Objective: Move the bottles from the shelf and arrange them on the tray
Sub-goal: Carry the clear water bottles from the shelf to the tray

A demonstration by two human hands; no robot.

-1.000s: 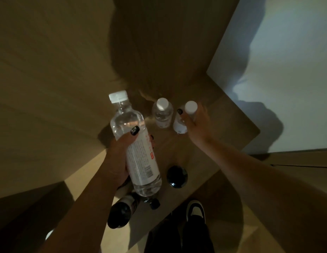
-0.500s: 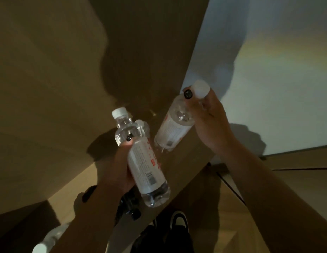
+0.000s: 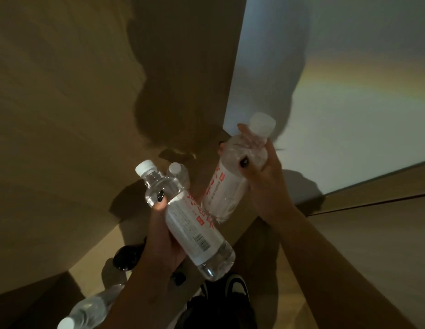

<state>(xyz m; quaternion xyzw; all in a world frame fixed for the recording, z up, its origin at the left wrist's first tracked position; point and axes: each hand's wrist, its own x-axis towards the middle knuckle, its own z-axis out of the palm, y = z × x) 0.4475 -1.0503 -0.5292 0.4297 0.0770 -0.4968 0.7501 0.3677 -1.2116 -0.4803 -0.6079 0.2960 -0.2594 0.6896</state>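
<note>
My left hand (image 3: 162,241) grips a clear water bottle (image 3: 187,222) with a white cap and a white label, tilted with its cap up-left. My right hand (image 3: 263,176) holds a second, similar water bottle (image 3: 226,184) by its neck, lifted above the wooden shelf (image 3: 240,224) and leaning left. Behind the left bottle a third bottle (image 3: 178,170) stands on the shelf, mostly hidden. No tray is in view.
A dark bottle (image 3: 126,257) stands on the shelf near my left wrist. Another clear bottle (image 3: 88,309) lies at the bottom left. Wooden panels rise at the left and back, a pale wall (image 3: 349,103) at the right. My shoes (image 3: 235,286) show below the shelf edge.
My right hand has closed on the right-hand bottle and lifted it off the shelf, tilting it. The view has swung to the left, and the left hand's bottle has stayed in its grip.
</note>
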